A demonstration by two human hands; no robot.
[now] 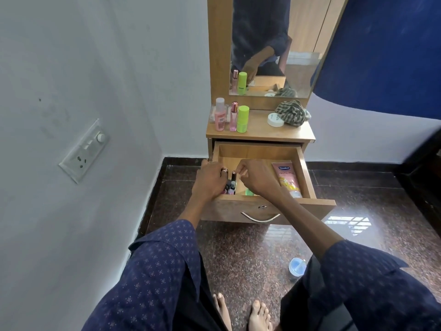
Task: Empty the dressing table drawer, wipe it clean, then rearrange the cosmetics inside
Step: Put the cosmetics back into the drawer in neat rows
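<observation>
Single head view, looking forward and down, close over open drawer [262, 151]

Pale bluish-white wall [95, 68] fills the left of the frame, with a white switch plate [84, 150] at mid-left. Lower down is a glossy dark speckled granite floor [250, 254] reflecting a window, plus a blue curtain [386, 48] upper right and a wood-framed mirror [274, 44] top centre.

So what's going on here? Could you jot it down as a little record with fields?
drawer: pulled open
in drawer: small upright bottles at left, pink tube lying at right
left hand: fingers curled around the bottles
right hand: pinching a dark tube's top
tabletop: pink bottles, green container, white jar, striped cloth
stage: seemingly rearranging
</observation>
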